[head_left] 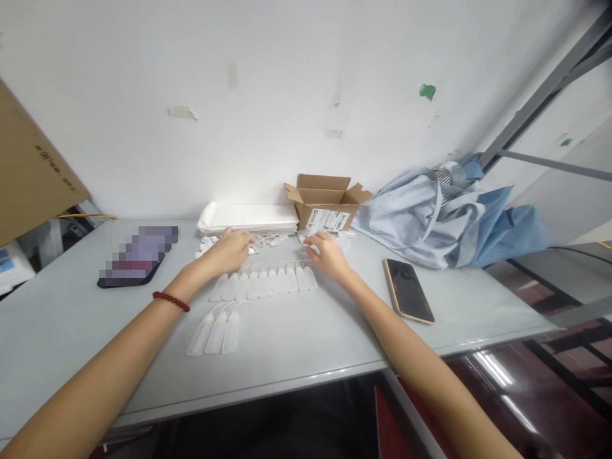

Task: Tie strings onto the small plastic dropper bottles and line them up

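Observation:
My left hand (232,250) reaches over the left end of a loose pile of white corded pieces (272,241), fingers bent and close together; what they hold, if anything, is too small to tell. To the right, my right hand (327,252) hovers by a clear plastic bag (342,239), thumb and fingers apart with nothing visible between them. Below both hands lies a row of several translucent white flat tags (261,284), each with a thin cord at its top. Nearer to me, three more such tags (217,335) lie side by side, cords curving to the right.
Behind the pile are a stack of white envelopes (251,218) and an open cardboard box (325,201) with a label. A light blue cloth bag (421,217) slumps at right, beyond a phone (408,290). A dark, partly blurred-out object (138,258) rests at left.

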Demonstrator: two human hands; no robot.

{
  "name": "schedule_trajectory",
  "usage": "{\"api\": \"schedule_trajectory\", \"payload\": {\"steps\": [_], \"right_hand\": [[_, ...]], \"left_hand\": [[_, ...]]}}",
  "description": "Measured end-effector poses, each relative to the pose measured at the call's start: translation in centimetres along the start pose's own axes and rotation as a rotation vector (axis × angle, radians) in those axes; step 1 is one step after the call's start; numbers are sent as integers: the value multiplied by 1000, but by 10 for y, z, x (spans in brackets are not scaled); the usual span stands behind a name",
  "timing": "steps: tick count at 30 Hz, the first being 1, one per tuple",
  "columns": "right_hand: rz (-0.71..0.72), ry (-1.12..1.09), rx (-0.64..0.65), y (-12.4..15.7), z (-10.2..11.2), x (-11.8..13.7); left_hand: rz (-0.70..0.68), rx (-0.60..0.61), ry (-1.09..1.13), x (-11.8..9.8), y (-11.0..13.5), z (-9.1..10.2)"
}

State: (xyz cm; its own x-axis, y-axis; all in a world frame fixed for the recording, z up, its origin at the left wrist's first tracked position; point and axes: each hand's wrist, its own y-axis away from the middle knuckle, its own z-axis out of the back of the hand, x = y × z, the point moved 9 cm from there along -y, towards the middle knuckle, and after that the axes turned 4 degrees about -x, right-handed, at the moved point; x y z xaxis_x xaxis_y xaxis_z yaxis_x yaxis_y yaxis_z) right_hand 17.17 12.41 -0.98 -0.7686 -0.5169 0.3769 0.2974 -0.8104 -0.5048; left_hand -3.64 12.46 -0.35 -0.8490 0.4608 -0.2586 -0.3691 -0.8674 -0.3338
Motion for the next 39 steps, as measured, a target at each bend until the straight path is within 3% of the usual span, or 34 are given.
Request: {"api": "schedule_trajectory", "payload": {"steps": [5, 16, 21, 26, 32, 39], "right_hand": [[45, 124, 32, 0, -11, -8], [21, 256, 116, 2, -19, -8], [-5, 260, 173, 3, -23, -11], [-23, 252, 190, 3, -24, -10], [-47, 257, 197, 4, -22, -9], [-47, 256, 195, 4, -23, -8]], "left_hand": [[-8, 8, -14, 9, -6, -19], [31, -27, -2, 15, 3, -10], [-11, -35, 15, 18, 3, -16], [-66, -73, -20, 10, 3, -9], [63, -80, -60, 4, 7, 5], [81, -43, -57, 16, 7, -10]]}}
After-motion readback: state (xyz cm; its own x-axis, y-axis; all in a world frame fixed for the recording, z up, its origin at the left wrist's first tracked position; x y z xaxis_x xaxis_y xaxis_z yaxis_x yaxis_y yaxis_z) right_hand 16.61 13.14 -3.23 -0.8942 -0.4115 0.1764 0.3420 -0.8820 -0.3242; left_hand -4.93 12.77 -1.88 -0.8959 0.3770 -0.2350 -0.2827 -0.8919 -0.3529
